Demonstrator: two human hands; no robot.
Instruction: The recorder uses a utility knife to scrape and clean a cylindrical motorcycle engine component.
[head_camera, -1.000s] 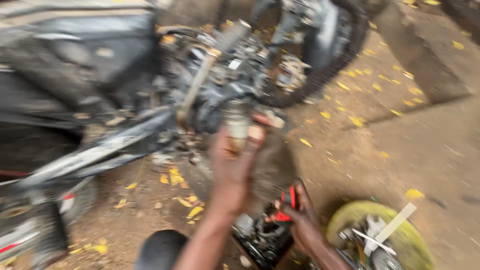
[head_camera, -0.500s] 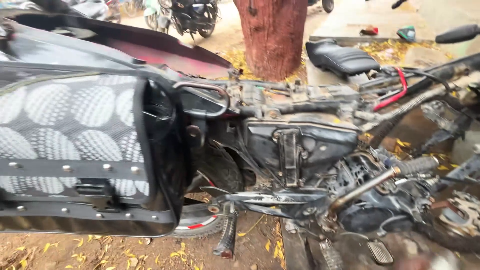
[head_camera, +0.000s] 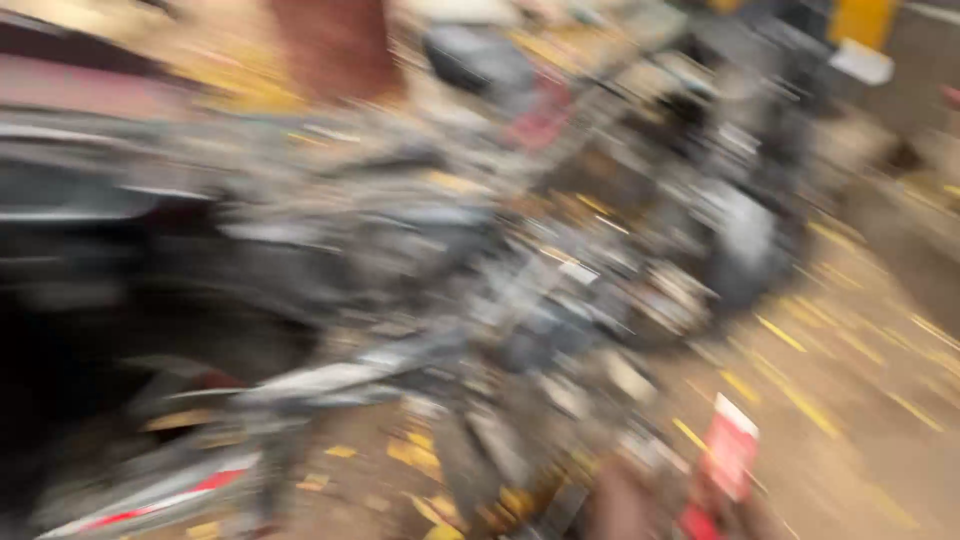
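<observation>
Motion blur covers almost the whole head view, so little is sure. At the bottom edge a brownish shape, probably one hand (head_camera: 625, 505), comes up from below; which hand it is, and whether its fingers are open or closed, I cannot tell. Just to its right stands a red and white object (head_camera: 728, 460), upright and slightly tilted, very near the hand or perhaps held by it. Above and to the left lies the stripped scooter engine and frame (head_camera: 560, 290), its long axis going from lower left to upper right over the sandy ground (head_camera: 860, 420) with yellow leaves.
</observation>
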